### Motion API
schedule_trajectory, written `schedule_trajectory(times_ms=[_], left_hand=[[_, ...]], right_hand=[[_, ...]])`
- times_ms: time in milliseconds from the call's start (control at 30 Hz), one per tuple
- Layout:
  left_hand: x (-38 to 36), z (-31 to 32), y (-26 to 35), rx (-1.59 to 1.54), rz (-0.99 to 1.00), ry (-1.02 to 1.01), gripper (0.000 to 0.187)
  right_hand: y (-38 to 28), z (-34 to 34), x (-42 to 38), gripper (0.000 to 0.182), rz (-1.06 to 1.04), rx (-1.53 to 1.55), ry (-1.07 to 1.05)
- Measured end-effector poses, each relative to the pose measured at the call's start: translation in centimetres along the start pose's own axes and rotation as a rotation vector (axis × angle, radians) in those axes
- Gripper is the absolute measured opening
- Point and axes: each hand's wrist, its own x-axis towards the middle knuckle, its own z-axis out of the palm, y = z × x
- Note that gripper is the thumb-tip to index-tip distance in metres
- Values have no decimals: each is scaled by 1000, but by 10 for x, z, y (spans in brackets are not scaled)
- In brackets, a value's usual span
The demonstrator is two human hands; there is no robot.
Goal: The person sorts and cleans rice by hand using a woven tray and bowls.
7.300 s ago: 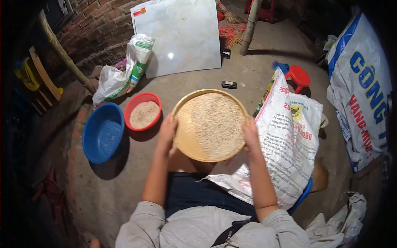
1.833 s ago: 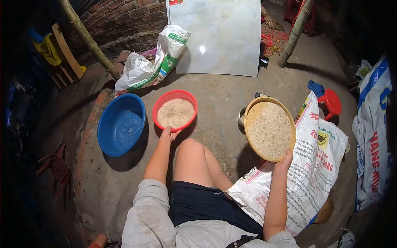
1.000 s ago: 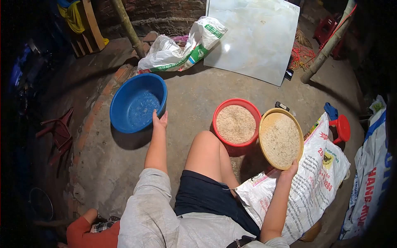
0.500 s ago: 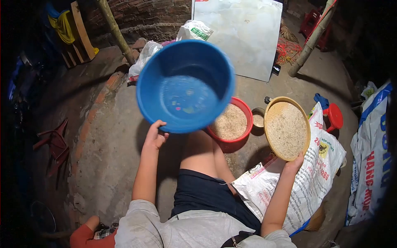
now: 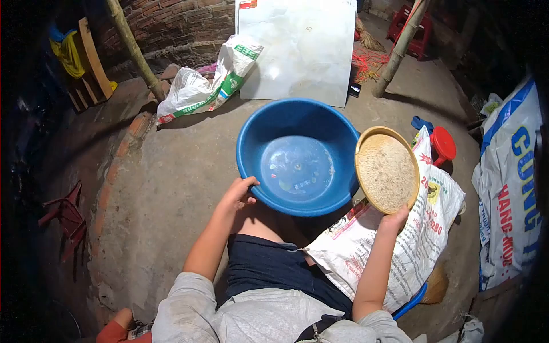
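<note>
My left hand (image 5: 239, 193) grips the near-left rim of a large blue plastic basin (image 5: 297, 163), tilted so its inside faces me. A few small specks lie on its bottom. With my right hand (image 5: 396, 218) I hold a round, shallow winnowing tray (image 5: 416, 171) by its near edge. Pale grain (image 5: 389, 171) with darker bits covers the tray. The tray's left edge overlaps the basin's right rim in this view. The red tub of grain from the earlier frame is hidden behind the basin.
A printed white sack (image 5: 417, 246) lies by my right leg, with a red stool (image 5: 444, 144) beyond. Another white sack (image 5: 197, 91) rests near a pale board (image 5: 294, 51). Bamboo posts (image 5: 134, 51) stand on both sides. Part of another person's red clothing (image 5: 114, 331) shows at lower left.
The blue basin has come lower and to the right, now covering the red tub and small bowl. The winnowing tray has shifted slightly left. My view has turned a little.
</note>
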Motion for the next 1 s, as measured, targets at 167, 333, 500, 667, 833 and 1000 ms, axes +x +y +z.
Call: schedule_trajectory(times_ms=[167,333,500,667,833,1000], left_hand=[[20,12,-10,218,77,229,34],[17,17,-6,336,301,313,51],[-7,36,14,908,613,530,73],[-25,108,32,209,978,64,53],[-9,162,44,787,1131,-194,55],[51,171,7,1163,940,-112,62]], right_hand=[[7,-1,-2,43,103,-10,-101],[10,4,-10,40,104,-75,-210],[13,19,-28,39,114,-90,-309],[25,40,-66,37,208,-42,-466],[44,37,-74,33,315,-123,-526],[45,36,-74,32,298,-81,-495]])
